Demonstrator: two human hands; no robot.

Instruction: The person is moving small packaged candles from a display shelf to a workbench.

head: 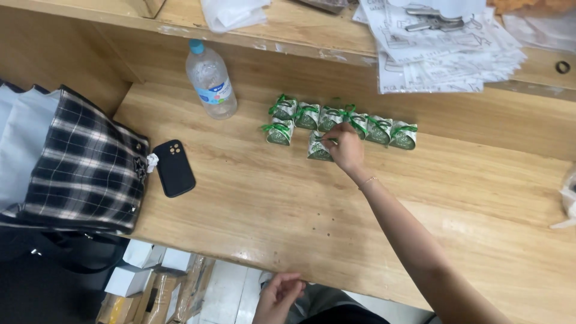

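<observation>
8 small green-and-white gift boxes sit on the wooden surface (288,204), each tied with a green ribbon. 6 of them form a back row (342,120) running from left to right, touching one another, and 2 more stand in front: one front-left box (279,132) just below the row's left end, and one front box (319,146) near the row's middle. The right hand (346,147) reaches far forward with the arm stretched across the surface, a thin bracelet at the wrist. Its grip is narrow, fingertips (333,140) pinched on the ribbon at the top of the front box, which stands upright on the surface just in front of the row. The left hand (277,295) hangs low at the near edge of the surface, well apart from the boxes, fingers loosely curled and holding nothing that can be seen.

A clear plastic water bottle (210,80) with a blue cap stands left of the row, near but not touching it. A black phone (174,167) lies face down further left, just beside a black-and-white plaid bag (84,168). On the raised shelf behind, a stack of printed paper sheets (444,54) overhangs the edge, with a metal tool (433,21) resting on top. White cartons (141,264) show on the floor below.
</observation>
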